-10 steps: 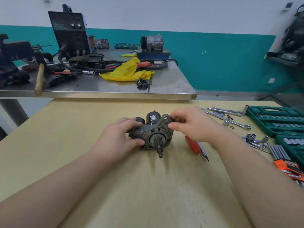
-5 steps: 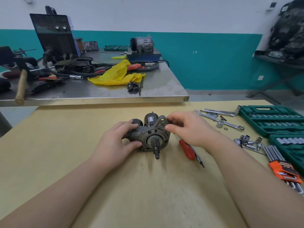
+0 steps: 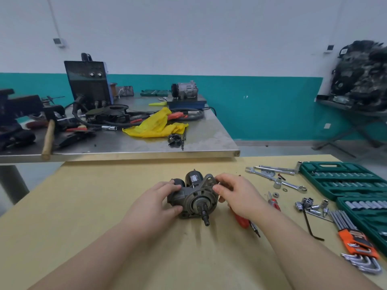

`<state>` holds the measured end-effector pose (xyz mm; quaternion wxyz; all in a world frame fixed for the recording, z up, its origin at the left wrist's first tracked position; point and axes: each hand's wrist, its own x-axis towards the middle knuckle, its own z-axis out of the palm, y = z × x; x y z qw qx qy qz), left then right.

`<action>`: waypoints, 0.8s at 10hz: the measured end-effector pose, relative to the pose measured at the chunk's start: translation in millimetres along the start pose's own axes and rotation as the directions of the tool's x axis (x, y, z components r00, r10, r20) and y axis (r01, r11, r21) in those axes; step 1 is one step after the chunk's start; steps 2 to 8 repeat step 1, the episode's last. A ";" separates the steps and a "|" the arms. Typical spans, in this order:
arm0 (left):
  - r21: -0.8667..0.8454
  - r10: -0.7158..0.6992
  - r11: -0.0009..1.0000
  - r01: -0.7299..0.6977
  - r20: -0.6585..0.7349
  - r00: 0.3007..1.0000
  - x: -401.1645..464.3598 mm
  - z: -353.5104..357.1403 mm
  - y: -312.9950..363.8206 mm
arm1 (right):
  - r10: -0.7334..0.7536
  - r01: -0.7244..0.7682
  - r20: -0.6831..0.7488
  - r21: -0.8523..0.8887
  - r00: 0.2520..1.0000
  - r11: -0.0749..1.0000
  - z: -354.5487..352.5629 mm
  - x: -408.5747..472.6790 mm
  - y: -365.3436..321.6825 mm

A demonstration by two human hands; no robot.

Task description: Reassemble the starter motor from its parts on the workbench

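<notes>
Lying grey starter motor (image 3: 193,196), shaft forward

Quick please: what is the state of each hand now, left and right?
Left hand: grips the starter motor from its left side.
Right hand: fingers curled at the motor's upper right flange, apparently pinching it.
</notes>
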<state>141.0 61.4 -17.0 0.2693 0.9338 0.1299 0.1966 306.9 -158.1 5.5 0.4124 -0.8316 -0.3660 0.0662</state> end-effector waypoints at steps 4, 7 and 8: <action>-0.030 -0.037 0.999 0.042 0.130 0.991 -12.9 -20.6 12.2 | 0.020 -0.020 -0.004 -0.099 1.000 0.995 -6.1 -15.2 1.5; -0.030 -0.037 0.999 0.042 0.130 0.991 -12.9 -20.6 12.2 | 0.020 -0.020 -0.004 -0.099 1.000 0.995 -6.1 -15.2 1.5; -0.030 -0.037 0.999 0.042 0.130 0.991 -12.9 -20.6 12.2 | 0.020 -0.020 -0.004 -0.099 1.000 0.995 -6.1 -15.2 1.5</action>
